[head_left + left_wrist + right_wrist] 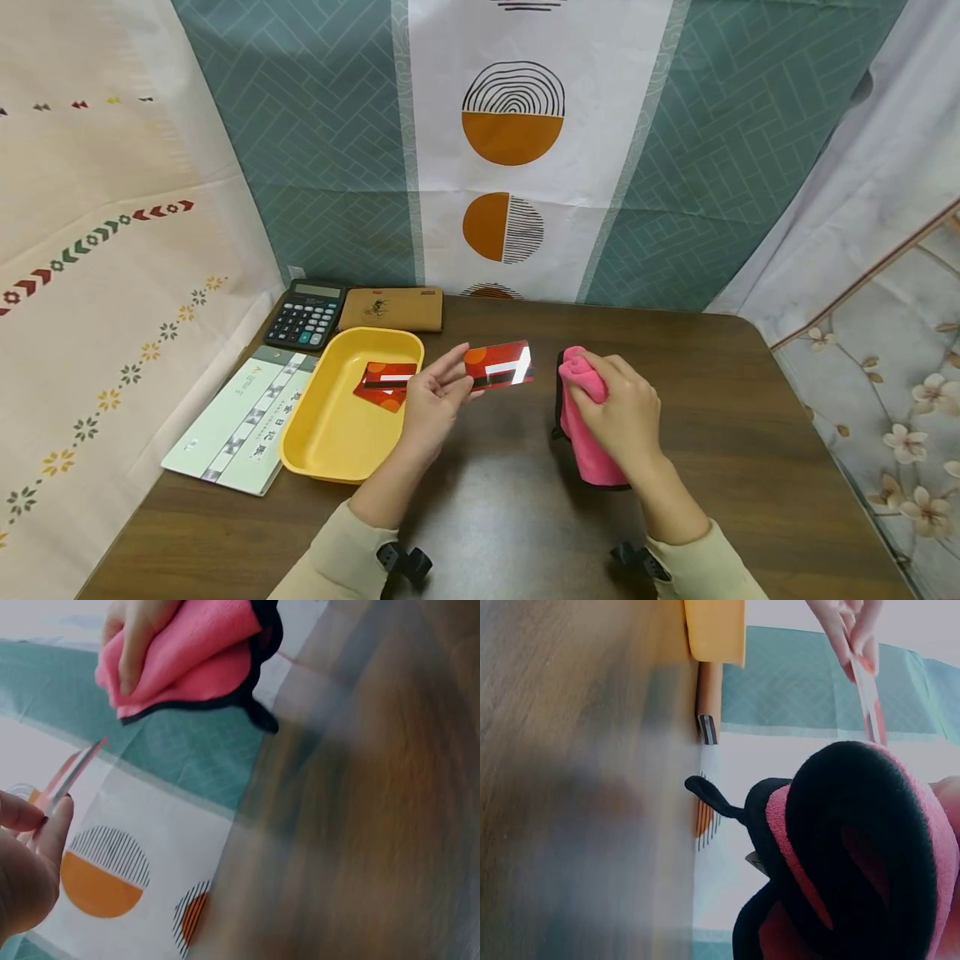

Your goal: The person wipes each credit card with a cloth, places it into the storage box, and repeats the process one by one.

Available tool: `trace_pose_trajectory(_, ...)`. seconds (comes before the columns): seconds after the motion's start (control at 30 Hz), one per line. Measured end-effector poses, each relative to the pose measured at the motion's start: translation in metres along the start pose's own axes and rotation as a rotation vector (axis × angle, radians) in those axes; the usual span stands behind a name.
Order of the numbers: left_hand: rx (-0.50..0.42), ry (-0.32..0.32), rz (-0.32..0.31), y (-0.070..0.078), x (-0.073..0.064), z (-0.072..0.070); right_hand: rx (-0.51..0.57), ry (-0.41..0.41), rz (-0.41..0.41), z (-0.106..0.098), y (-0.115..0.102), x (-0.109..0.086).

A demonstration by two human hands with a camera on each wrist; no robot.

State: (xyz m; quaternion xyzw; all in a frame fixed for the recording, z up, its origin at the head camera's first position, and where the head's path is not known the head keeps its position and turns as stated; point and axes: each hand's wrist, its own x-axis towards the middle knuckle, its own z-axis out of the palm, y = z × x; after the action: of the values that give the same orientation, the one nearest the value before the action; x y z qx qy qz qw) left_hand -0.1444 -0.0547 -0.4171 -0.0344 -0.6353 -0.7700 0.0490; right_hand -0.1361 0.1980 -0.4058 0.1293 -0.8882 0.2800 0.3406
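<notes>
My left hand (437, 398) pinches a glossy red card (498, 365) by its left end, thumb against fingers; the card has a dark stripe and an orange patch. To its right, my right hand (618, 408) grips a folded pink cloth (592, 446) with black edging, bunched at the top. In the left wrist view the cloth (187, 660) hangs above the table with a small black loop at its edge. A gap separates card and cloth in the head view. More red cards (382, 385) lie overlapping inside the yellow tray (306, 454), left of my left hand.
Left of the tray lies a pale green booklet (232, 425) with printed characters. A black calculator (306, 314) and a tan wallet-like case (392, 309) sit behind it at the back edge of the brown wooden table (495, 533). Patterned fabric hangs behind.
</notes>
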Motion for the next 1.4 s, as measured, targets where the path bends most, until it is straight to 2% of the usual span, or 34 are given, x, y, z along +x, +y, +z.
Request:
trace_pose_trajectory(0.17, 0.067, 0.084, -0.034, 0.01, 0.009, -0.019, 0.001, 0.011, -0.001, -0.001, 0.004, 0.001)
trace_pose_trajectory(0.37, 0.116, 0.196, -0.118, 0.024, 0.018, -0.046, -0.002, 0.014, 0.01, -0.002, 0.008, 0.0)
trace_pose_trajectory(0.5, 0.124, 0.234, -0.132, 0.03, 0.024, -0.065, 0.0, 0.013, 0.011, -0.003, 0.01, 0.0)
trace_pose_trajectory(0.63, 0.117, 0.267, -0.128, 0.031, 0.03, -0.085, -0.001, 0.008, 0.011, -0.003, 0.012, -0.001)
trace_pose_trajectory(0.73, 0.15, 0.299, -0.129, 0.029, 0.034, -0.099, -0.003, 0.0, 0.015, -0.003, 0.013, -0.002)
trace_pose_trajectory(0.9, 0.204, 0.352, -0.19, 0.024, 0.042, -0.118, 0.0, -0.011, 0.02, -0.003, 0.014, -0.003)
trace_pose_trajectory(1.03, 0.212, 0.354, -0.259, 0.016, 0.049, -0.132, 0.0, -0.012, 0.013, -0.003, 0.016, -0.003)
trace_pose_trajectory(1.17, 0.221, 0.314, -0.32, 0.005, 0.053, -0.143, 0.001, -0.019, 0.017, -0.003, 0.016, -0.003)
trace_pose_trajectory(1.3, 0.227, 0.253, -0.344, -0.008, 0.057, -0.151, 0.005, -0.039, 0.034, -0.003, 0.016, -0.004)
trace_pose_trajectory(1.4, 0.265, 0.204, -0.349, -0.016, 0.06, -0.153, 0.008, -0.049, 0.038, -0.002, 0.016, -0.005)
